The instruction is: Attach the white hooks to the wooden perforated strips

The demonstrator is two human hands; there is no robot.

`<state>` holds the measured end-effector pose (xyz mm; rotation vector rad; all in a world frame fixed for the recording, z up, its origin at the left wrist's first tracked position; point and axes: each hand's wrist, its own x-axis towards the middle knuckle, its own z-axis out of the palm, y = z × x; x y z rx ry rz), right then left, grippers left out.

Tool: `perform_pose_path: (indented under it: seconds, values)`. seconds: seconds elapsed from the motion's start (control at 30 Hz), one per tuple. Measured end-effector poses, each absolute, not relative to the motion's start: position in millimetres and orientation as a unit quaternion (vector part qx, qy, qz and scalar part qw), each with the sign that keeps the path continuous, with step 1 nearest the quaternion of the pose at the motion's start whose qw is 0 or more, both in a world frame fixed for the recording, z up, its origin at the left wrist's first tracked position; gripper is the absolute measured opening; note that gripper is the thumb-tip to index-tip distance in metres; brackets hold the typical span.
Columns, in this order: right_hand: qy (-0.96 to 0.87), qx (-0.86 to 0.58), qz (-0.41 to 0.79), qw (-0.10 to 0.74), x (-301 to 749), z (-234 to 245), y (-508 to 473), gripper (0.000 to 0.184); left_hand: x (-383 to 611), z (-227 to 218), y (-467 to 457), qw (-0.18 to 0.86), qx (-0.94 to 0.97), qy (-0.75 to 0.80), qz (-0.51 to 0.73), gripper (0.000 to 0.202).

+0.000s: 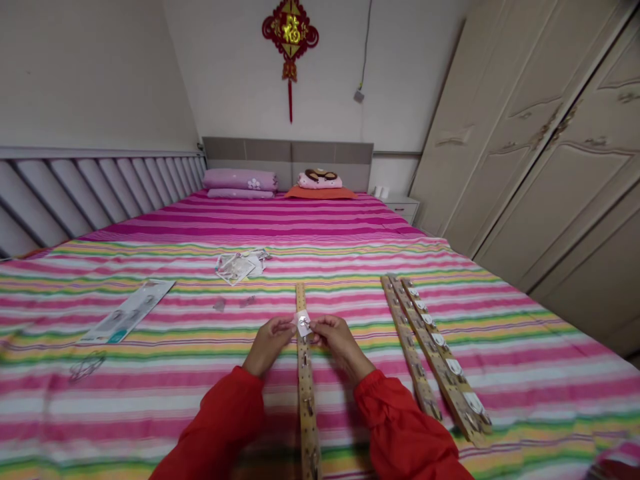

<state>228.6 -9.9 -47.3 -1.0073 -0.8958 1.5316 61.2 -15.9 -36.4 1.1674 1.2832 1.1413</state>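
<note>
Over a long wooden strip (307, 387) on the bed, both hands meet at a small white square piece with a shiny metal hook, which looks like an adhesive hook (303, 323). My left hand (271, 343) pinches its left edge between thumb and fingertips. On the other side, the fingers of my right hand (339, 341) are closed on its right edge. Small metal hooks sit in a row along the strip below my hands, and small holes run along its far end. Whether the white piece touches the strip I cannot tell.
To the right lie more wooden strips (411, 343) with metal hooks; several white pieces (454, 366) line one. At left are a flat hook package (129, 312) and thin looped wire (88, 365). Crumpled clear packaging (242, 265) lies beyond my hands, on the striped bedsheet (200, 367).
</note>
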Motion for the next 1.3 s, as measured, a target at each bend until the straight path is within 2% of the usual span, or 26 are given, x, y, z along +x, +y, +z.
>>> perform_pose_path:
  seconds: [0.07, 0.2, 0.33, 0.4, 0.5, 0.63, 0.83, 1.03, 1.13, 1.3]
  values:
    - [-0.390, -0.420, 0.636, 0.517, 229, -47, -8, 0.024, 62, -37, -15, 0.481, 0.508, 0.526, 0.484, 0.056]
    - [-0.464, -0.416, 0.605, 0.496, 232, -44, -4, 0.018, 62, -27, -14, 0.315, 0.624, 0.506, 0.505, 0.039]
    - [-0.579, -0.430, 0.479, 0.500, 233, -34, -3, 0.008, 61, -18, -16, 0.243, 0.708, 0.467, 0.470, 0.027]
    - [-0.658, -0.438, 0.358, 0.497, 233, -25, -8, 0.016, 61, -17, -18, 0.228, 0.719, 0.463, 0.466, 0.025]
    - [-0.763, -0.430, 0.204, 0.438, 233, -6, -20, 0.032, 61, -19, -23, 0.213, 0.726, 0.463, 0.462, 0.022]
    - [-0.823, -0.401, 0.140, 0.377, 232, 17, -32, 0.054, 61, -19, -27, 0.227, 0.720, 0.462, 0.464, 0.025]
    - [-0.791, -0.402, 0.192, 0.420, 231, 22, -23, 0.053, 62, -13, -32, 0.284, 0.708, 0.454, 0.460, 0.022]
    - [-0.607, -0.436, 0.330, 0.577, 234, -6, -6, 0.024, 65, -17, -24, 0.443, 0.565, 0.479, 0.506, 0.033]
    - [-0.551, -0.419, 0.435, 0.577, 233, -23, -1, 0.019, 67, -22, -15, 0.470, 0.519, 0.492, 0.518, 0.039]
    - [-0.482, -0.402, 0.537, 0.564, 222, -43, 7, 0.024, 73, -29, 0, 0.481, 0.487, 0.510, 0.521, 0.040]
